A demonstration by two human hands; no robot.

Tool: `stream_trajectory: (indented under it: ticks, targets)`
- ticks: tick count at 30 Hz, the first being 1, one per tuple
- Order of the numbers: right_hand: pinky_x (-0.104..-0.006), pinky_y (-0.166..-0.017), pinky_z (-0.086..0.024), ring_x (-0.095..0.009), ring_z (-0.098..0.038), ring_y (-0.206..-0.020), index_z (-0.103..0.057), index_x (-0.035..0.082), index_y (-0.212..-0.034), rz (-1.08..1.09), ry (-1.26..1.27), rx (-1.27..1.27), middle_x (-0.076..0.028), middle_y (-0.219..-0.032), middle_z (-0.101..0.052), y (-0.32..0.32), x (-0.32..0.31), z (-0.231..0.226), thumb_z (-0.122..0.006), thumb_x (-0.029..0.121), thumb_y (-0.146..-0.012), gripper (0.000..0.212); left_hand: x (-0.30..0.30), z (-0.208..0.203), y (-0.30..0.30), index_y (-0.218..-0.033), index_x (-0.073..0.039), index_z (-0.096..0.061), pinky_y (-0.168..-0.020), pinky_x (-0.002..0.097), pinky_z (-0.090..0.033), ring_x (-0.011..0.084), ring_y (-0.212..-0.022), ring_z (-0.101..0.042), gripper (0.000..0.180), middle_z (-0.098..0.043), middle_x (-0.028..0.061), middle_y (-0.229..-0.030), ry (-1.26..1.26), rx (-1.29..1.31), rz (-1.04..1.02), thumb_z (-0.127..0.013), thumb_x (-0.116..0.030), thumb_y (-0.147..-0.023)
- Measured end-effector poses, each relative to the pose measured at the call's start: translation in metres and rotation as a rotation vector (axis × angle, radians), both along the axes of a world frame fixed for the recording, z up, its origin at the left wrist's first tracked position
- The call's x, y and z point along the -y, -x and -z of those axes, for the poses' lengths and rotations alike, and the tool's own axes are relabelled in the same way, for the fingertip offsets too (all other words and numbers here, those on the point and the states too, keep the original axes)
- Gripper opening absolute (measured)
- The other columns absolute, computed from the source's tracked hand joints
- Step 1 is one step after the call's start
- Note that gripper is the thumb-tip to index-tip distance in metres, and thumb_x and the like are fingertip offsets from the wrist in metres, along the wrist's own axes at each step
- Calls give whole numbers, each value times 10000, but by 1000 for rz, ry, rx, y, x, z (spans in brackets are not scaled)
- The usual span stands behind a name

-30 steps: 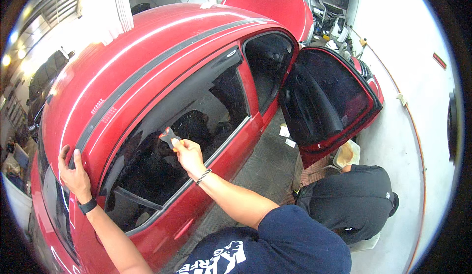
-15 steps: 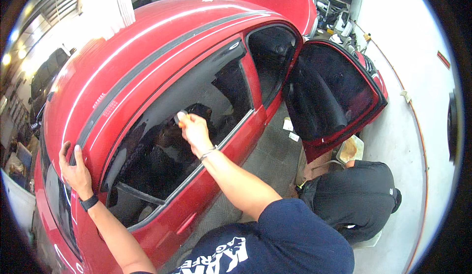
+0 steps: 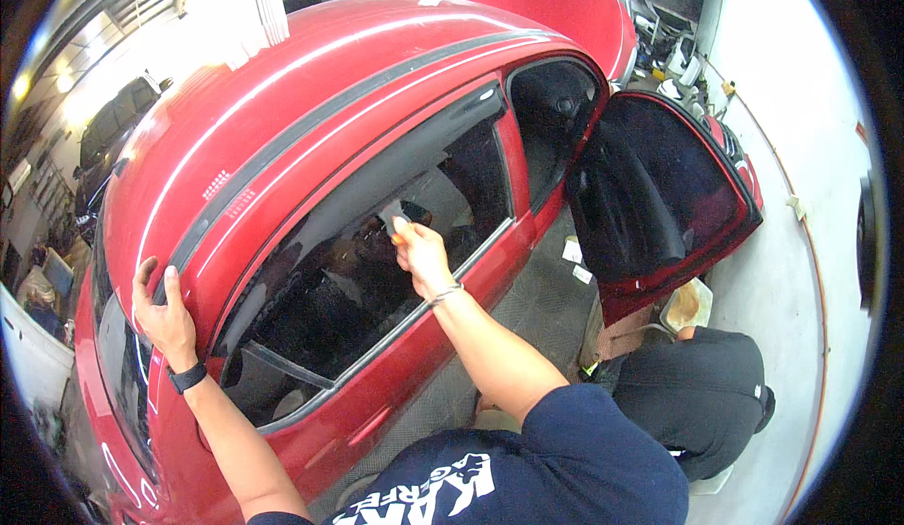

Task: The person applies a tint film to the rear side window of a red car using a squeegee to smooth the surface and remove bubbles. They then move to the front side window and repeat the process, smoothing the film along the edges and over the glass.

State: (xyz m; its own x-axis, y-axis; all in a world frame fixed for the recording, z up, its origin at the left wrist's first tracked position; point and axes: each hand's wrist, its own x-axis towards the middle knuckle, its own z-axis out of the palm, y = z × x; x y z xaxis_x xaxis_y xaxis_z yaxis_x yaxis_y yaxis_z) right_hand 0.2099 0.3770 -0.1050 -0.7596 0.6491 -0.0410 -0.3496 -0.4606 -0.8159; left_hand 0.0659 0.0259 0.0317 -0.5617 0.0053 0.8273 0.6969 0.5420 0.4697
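Observation:
My right hand (image 3: 426, 254) is closed on a small scraper (image 3: 394, 216) with a flat greyish blade and an orange-yellow handle, mostly hidden by the fingers. The blade lies at the dark side window (image 3: 348, 271) of a red car, around the middle of the glass. My left hand (image 3: 168, 318) rests, fingers spread, on the car's red roof edge (image 3: 202, 285) near the windscreen pillar. It holds nothing; a dark band sits on that wrist. Reflections make the glass surface hard to read.
An opened red door or hatch (image 3: 659, 195) with dark glass stands at the right. Below it another person in black (image 3: 692, 393) bends down beside a pale container (image 3: 686, 306). A second red panel (image 3: 556, 12) and assorted parts lie at the back, next to a white wall (image 3: 800, 129).
My right hand has slid the scraper a little to the right along the window. The left hand keeps its place on the car while the whole view shifts slightly.

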Motion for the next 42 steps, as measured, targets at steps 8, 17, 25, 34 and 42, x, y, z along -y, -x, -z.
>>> stream_trajectory:
  ticks: [8, 17, 25, 34, 42]
  targets:
    - [-262, -440, -279, -78, -355, -449, -568, 98, -828, 104, -88, -10, 49, -606, -442, 16, -55, -17, -673, 343, -975, 304, 1, 6, 10, -1251, -18, -645, -1053, 390, -425, 277, -1187, -606, 407, -670, 146, -1242, -5, 15, -2, -691, -288, -950]
    - [-275, -542, -321, -89, -375, -533, -559, 163, -862, -277, 480, -122, 67, -612, -394, -155, -47, 144, -563, 367, -1027, 262, 14, 17, 25, -1285, 18, -619, -1105, 395, -368, 289, -1265, -543, 432, -628, 174, -1304, 41, -33, -75, -640, -301, -993]
    - [-276, -550, -307, -103, -351, -543, -554, 179, -817, 0, 694, -18, 70, -584, -350, -266, -88, 224, -561, 333, -1036, 268, -118, 29, -32, -1351, 30, -563, -1113, 427, -395, 292, -1261, -548, 455, -587, 184, -1377, -50, -143, 213, -627, -252, -1000]
    - [-260, -472, -287, -64, -376, -495, -620, 124, -850, 330, 303, 164, 51, -654, -480, -255, -183, 209, -660, 343, -977, 256, -495, 27, -262, -1449, 2, -457, -1131, 410, -321, 295, -1382, -447, 692, -517, 157, -1454, 560, 79, 1499, -737, -218, -856]
    - [-361, -624, -458, -148, -562, -660, -711, 65, -840, 668, -57, 551, -31, -716, -642, -332, -206, 212, -667, 418, -947, 372, -659, -25, -469, -1429, -25, -515, -1183, 454, -296, 355, -1395, -441, 682, -492, 203, -1482, 520, -601, 1802, -763, -241, -831]
